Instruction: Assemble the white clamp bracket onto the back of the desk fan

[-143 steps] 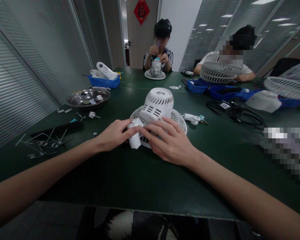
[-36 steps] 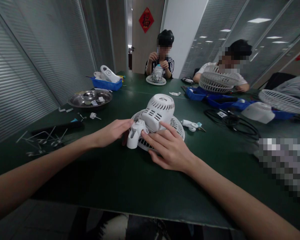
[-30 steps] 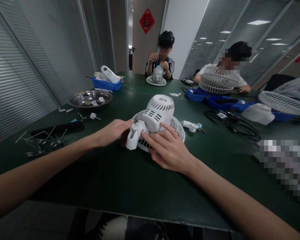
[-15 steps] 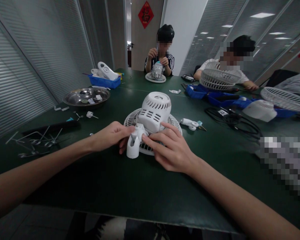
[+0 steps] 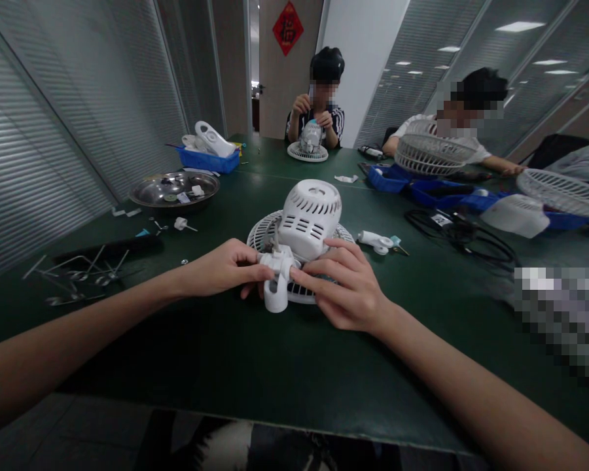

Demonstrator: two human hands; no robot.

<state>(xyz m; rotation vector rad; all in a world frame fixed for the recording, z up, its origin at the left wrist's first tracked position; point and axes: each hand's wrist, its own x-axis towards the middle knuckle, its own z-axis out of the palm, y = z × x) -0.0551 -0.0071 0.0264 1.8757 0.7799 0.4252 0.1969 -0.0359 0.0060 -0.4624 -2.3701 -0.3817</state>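
A white plastic slotted fan housing [image 5: 311, 206] sits on its round white grille [image 5: 261, 230]. Just in front, the left hand [image 5: 228, 267] pinches a white tubular plastic neck [image 5: 275, 301]; the right hand [image 5: 352, 286] rests half-curled fingers on neck and housing, any grip unclear. Uneven pressure could tip the housing. Left of it, a shiny steel bowl [image 5: 144, 190] holds small white pieces; farther back, a blue plastic tray [image 5: 209, 161] holds white parts.

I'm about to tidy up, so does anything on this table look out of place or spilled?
Bent silvery metal rods lie at odd angles on the left, untidily crossed by a long black object. A small white plastic piece with a thin stem lies outside the round steel bowl holding other small parts. No spill shows.
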